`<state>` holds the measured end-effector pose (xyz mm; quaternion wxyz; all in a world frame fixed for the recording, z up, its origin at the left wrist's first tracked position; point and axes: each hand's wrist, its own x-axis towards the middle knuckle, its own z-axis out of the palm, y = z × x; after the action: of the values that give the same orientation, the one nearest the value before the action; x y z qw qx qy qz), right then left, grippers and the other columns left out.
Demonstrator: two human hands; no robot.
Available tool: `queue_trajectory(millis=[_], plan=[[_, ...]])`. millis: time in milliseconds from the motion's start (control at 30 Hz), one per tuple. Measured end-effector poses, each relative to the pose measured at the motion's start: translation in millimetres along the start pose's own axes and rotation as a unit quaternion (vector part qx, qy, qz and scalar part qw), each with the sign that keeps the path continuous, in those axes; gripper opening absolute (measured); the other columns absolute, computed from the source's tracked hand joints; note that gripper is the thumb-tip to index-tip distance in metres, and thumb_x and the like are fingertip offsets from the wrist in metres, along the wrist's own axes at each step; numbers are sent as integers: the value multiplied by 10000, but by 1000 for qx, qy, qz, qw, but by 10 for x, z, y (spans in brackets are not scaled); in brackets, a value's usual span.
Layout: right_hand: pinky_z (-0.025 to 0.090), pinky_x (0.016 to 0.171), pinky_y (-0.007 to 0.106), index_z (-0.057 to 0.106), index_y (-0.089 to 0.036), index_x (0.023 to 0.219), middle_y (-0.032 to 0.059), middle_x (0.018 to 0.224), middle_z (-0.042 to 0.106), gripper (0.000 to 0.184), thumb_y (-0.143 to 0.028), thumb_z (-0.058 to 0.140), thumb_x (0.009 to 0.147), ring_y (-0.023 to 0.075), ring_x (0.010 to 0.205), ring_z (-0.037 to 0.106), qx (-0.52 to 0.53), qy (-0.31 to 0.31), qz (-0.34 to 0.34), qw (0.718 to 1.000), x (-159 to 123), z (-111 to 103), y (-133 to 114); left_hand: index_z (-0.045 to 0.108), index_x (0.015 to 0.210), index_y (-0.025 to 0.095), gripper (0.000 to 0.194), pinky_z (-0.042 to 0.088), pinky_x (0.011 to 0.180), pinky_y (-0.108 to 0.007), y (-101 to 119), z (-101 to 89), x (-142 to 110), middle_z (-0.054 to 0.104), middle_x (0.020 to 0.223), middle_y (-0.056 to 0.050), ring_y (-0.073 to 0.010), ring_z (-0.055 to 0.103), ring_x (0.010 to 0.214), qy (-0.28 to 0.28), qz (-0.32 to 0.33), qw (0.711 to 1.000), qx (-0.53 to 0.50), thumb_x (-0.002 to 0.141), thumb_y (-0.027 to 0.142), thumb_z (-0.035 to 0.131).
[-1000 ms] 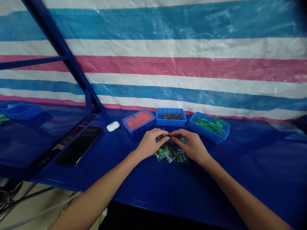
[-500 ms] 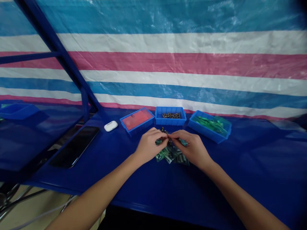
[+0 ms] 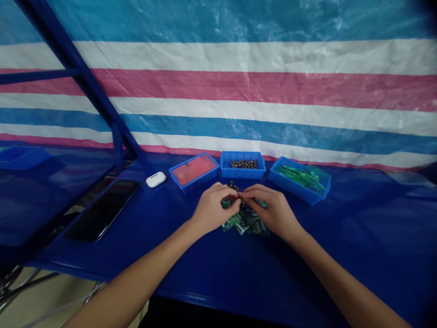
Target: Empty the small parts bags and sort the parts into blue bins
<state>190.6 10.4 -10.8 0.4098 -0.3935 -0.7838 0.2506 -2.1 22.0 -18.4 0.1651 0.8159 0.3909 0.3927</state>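
Note:
My left hand (image 3: 215,206) and my right hand (image 3: 272,210) meet at the fingertips over the middle of the blue table. Both are pinched closed, and whatever sits between the fingers is too small to make out. Beneath and between them lies a pile of small clear packets (image 3: 241,223) with green and pale contents. A few small brass-coloured metal pieces (image 3: 232,185) show just beyond the fingertips. Behind the hands stands a blue bin (image 3: 243,173) holding many more such metal pieces.
Left of that bin, another blue bin (image 3: 184,186) holds red flat sheets. To the right, a third bin (image 3: 296,187) contains green pieces. A white earbud case (image 3: 156,179) and a black phone (image 3: 102,212) lie at left, near a blue metal frame (image 3: 85,77). Striped sheeting (image 3: 259,86) hangs behind.
The hands stay pinched together in nearly the same place. The camera view has shifted slightly, so the phone and earbud case appear a little further left.

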Motion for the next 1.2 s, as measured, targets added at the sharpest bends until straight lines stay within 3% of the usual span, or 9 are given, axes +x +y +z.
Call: queue_trajectory(millis=[233, 400, 600, 700, 867, 967, 1100, 1200], plan=[[509, 749, 291, 735, -269, 946, 36, 938, 639, 178, -265, 560, 915, 164, 851, 625, 18, 5, 0, 1000, 27, -72, 10, 701, 1003, 192, 201, 462, 601, -245, 26, 2, 9, 678, 815, -35, -128, 566, 659, -42, -70, 991, -107, 877, 318, 608], [516, 768, 311, 727, -253, 909, 39, 919, 639, 145, -255, 582, 895, 170, 851, 624, 0, 21, 2, 1000, 31, -90, -17, 720, 941, 183, 172, 451, 587, -233, 29, 24, 10, 674, 782, -24, -107, 545, 615, -35, -72, 988, -130, 878, 301, 612], [540, 715, 301, 636, -215, 983, 26, 862, 661, 162, -313, 635, 853, 172, 792, 643, 42, 51, 87, 994, 17, -34, 4, 731, 1006, 212, 200, 467, 605, -250, 9, 12, 10, 695, 800, -30, -122, 574, 646, -17, -70, 989, -127, 887, 317, 610], [509, 644, 275, 652, -208, 948, 27, 823, 676, 181, -352, 549, 908, 165, 733, 640, 15, 26, 109, 994, 15, -30, -19, 731, 1029, 216, 217, 480, 618, -265, -13, 8, 8, 705, 828, -39, -132, 590, 673, 17, -80, 990, -114, 887, 331, 613], [457, 609, 261, 669, -211, 942, 17, 808, 696, 240, -355, 477, 943, 159, 698, 625, -22, -33, 86, 995, 15, -20, -92, 738, 1000, 212, 202, 496, 641, -275, -44, 14, 9, 713, 847, -52, -147, 607, 718, 45, -65, 993, -92, 887, 324, 615], [431, 577, 253, 663, -213, 942, 7, 776, 686, 220, -334, 481, 938, 152, 668, 608, -30, -36, 87, 995, 7, -12, -96, 727, 1011, 211, 196, 499, 642, -270, -47, 17, 16, 706, 868, -51, -144, 607, 716, 26, -55, 995, -84, 884, 311, 617], [444, 597, 253, 648, -205, 890, 6, 759, 674, 210, -329, 484, 932, 152, 674, 604, -15, -66, 89, 994, 3, -31, -68, 644, 1168, 247, 266, 507, 657, -247, -38, -13, 34, 677, 1017, -38, -129, 618, 776, -33, -33, 994, -104, 919, 264, 554], [439, 589, 249, 642, -198, 829, 1, 717, 656, 232, -338, 485, 928, 148, 656, 590, 0, -78, 100, 992, 13, -44, -44, 650, 1096, 243, 216, 501, 723, -256, -30, -52, 44, 661, 992, -25, -135, 612, 833, -66, -1, 996, -67, 934, 232, 508]])
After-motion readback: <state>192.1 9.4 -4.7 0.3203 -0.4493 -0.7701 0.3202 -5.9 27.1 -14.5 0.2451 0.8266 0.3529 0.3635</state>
